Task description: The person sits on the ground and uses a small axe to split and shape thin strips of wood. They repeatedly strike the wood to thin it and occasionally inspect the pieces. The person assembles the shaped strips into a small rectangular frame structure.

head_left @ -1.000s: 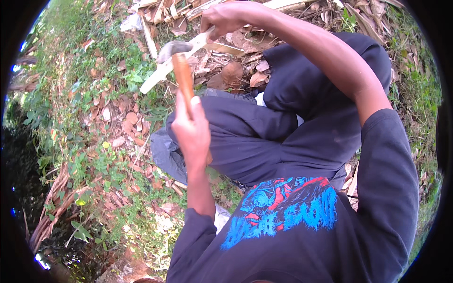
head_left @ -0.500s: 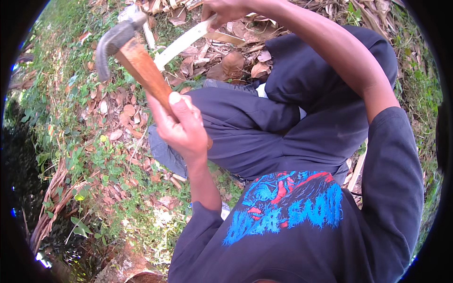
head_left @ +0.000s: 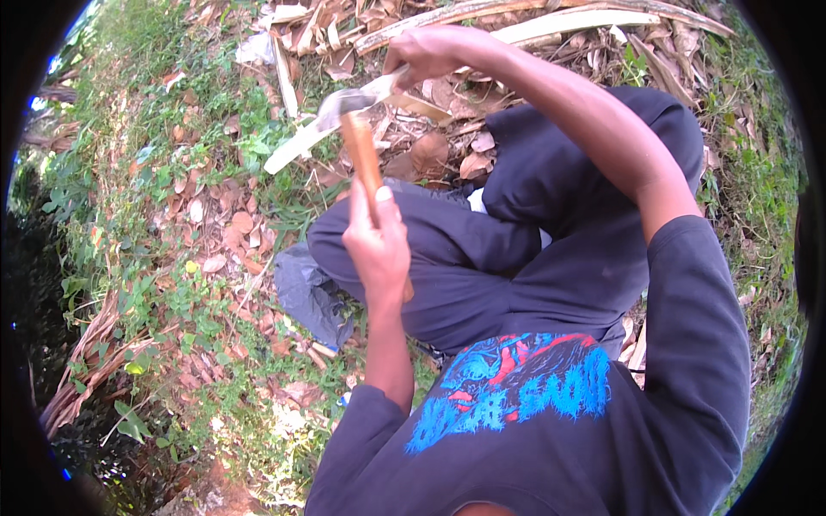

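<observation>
My left hand is closed round the wooden handle of a claw hammer, thumb lying along it. The grey metal head is slightly blurred and overlaps a pale, flat strip of wood; I cannot tell whether they touch. Beyond my crossed legs, my right hand grips the strip by its far end, and its other end slants down to the left. My right arm reaches across above my raised knee. Both hands are over leaf-strewn ground.
Long split lengths of wood lie at the far side among dry leaves and chips. A crumpled dark plastic bag rests beside my left knee. White plastic lies farther off. Dry fronds and green weeds are on the left.
The hammer has swung right, away from the left, so its head now overlaps the wood strip. My right hand and the strip have shifted slightly lower in view.
</observation>
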Available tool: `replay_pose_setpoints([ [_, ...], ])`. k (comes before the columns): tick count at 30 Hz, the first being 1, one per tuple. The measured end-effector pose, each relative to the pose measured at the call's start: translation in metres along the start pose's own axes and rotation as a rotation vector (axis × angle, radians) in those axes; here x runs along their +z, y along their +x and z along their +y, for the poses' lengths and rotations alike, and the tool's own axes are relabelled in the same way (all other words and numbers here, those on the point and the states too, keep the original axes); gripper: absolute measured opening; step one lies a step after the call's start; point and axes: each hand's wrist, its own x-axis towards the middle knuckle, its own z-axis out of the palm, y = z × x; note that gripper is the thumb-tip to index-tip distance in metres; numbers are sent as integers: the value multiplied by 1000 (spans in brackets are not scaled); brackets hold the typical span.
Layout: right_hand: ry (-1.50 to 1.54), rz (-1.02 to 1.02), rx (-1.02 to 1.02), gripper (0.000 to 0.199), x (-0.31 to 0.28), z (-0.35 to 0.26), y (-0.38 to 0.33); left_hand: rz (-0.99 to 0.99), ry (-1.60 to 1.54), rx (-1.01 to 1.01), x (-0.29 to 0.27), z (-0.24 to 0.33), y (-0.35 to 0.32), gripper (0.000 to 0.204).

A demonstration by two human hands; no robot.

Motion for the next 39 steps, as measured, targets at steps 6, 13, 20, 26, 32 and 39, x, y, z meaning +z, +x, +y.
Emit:
replay_pose_setpoints([
  [6,-9,-47,88,34,0,5,2,131,-138,271,-27,26,2,33],
  [13,-103,-32,151,39,-7,-2,6,-24,-89,102,-17,-39,14,40],
  [20,-128,-50,194,44,-49,-18,7,166,-601,92,-55,-39,30,40],
  [26,-135,109,256,45,-128,-53,-10,206,-637,-39,-42,-72,61,28],
  [32,-215,386,412,53,-217,-124,-41,127,-609,-119,-39,-99,73,28],
  [39,228,863,185,37,-299,-162,-66,92,-533,-108,-34,-113,80,36],
])
